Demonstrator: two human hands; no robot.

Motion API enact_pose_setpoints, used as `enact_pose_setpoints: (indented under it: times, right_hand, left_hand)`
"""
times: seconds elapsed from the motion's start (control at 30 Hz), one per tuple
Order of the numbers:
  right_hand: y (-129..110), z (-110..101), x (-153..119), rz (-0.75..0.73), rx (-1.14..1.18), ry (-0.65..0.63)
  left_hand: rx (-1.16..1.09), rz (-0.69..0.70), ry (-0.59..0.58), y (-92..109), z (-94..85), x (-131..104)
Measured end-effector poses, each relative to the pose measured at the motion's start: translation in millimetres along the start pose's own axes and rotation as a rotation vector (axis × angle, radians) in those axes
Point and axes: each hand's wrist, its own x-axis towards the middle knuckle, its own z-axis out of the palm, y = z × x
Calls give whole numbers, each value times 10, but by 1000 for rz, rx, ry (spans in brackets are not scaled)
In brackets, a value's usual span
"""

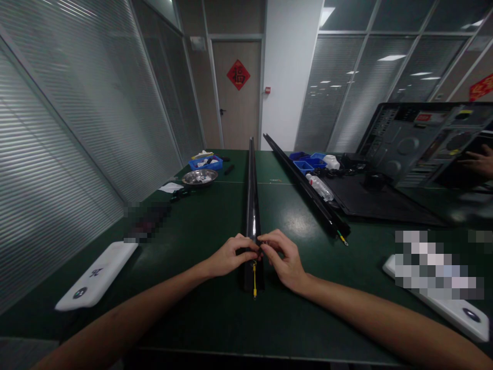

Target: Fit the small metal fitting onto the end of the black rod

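A long black metal channel [252, 205] lies lengthwise on the green table, its near end close to me. From that end a short yellow wire [254, 280] with a ring terminal hangs toward the table's front edge. My left hand [231, 255] reaches over the channel from the left, thumb and fingertips closed just above the wire. My right hand [284, 258] meets it from the right with its fingers pinched together. The fingertips of both hands nearly touch over the channel; whatever small piece is between them is hidden.
Right of centre lies a second black channel [308, 190] with a yellow-green wire [342, 238]. Beyond it are blue bins [314, 163], a plastic bottle [319, 187] and an open computer case [416, 139], beside a person's hand [479, 160]. At left sit a metal bowl [199, 178] and a white device [98, 275].
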Motion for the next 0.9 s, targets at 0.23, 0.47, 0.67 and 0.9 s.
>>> enact_pose_setpoints:
  times: [0.23, 0.47, 0.67, 0.9]
  right_hand:
    - [-26, -5, 11, -5, -9, 4]
    - [11, 0, -9, -5, -5, 14]
    - [24, -4, -5, 9, -12, 20]
    - [0, -3, -6, 7, 0, 8]
  left_hand:
    - [12, -4, -11, -29, 2, -7]
    - [-13, 13, 5, 1, 2, -9]
    - [15, 19, 17, -8, 10, -2]
    - [13, 40, 19, 5, 6, -8]
